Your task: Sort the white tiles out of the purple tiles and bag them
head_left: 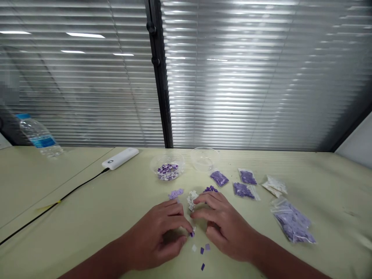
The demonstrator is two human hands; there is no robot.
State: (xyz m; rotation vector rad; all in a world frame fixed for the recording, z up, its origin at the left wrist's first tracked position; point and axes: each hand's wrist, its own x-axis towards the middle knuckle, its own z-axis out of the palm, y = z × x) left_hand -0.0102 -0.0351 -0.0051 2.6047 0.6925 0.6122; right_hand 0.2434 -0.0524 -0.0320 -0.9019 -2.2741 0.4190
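Observation:
My left hand (164, 234) rests on the table with its fingers curved and apart, its index fingertip at a small dark purple piece (192, 234). Beside it, my right hand (222, 224) is spread, with fingertips at the edge of a pile of white pieces (192, 198). Light purple pieces (176, 193) lie beyond my left hand, and a dark purple pile (210, 189) sits just behind my right hand. Between and below the hands are loose pieces, among them a white one (194, 248) and a dark purple one (202, 266).
A clear bowl (167, 167) holds mixed purple and white pieces, beside another clear bowl (205, 159). Small bags of purple pieces (293, 223) and white pieces (274, 185) lie right. Left are a white power bank (120, 158) with a black cable and a water bottle (40, 135).

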